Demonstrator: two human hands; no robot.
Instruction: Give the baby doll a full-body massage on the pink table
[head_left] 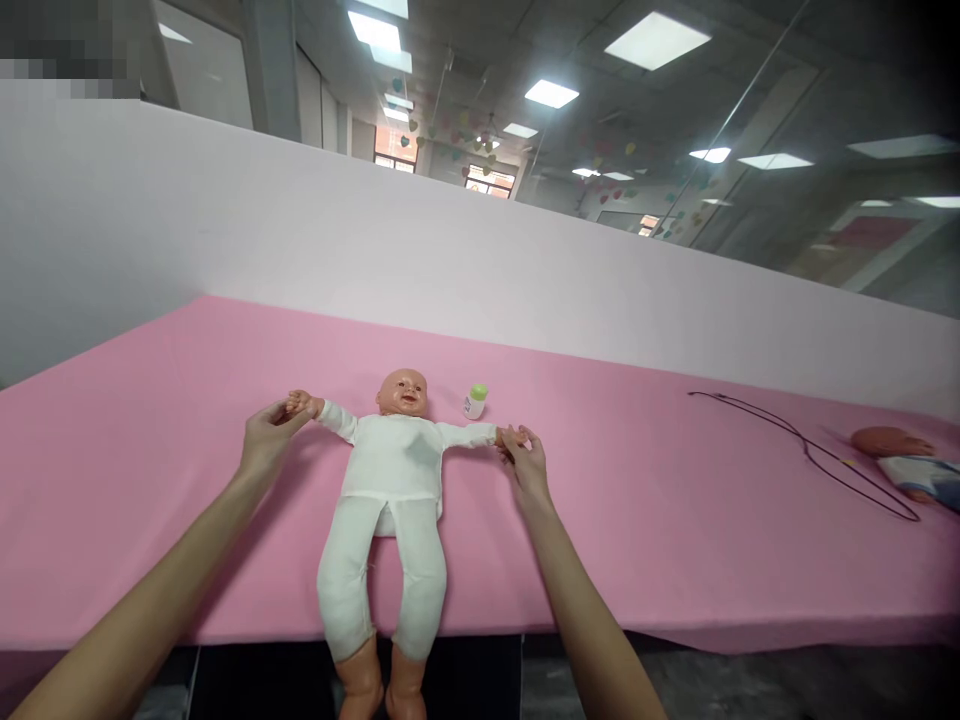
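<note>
A baby doll in a white cloth suit lies on its back on the pink-covered table, its arms stretched out sideways. Its bare feet hang past the table's front edge. My left hand is closed around the doll's hand on the left side of the picture. On the other side, my right hand pinches the doll's other hand between thumb and fingers. A small white bottle with a green cap stands close to the doll's head, touched by neither hand.
To the right, a thin dark cord lies in a loop on the cover. A second doll lies at the far right, partly cut off. Behind the table runs a low white wall with glass above it.
</note>
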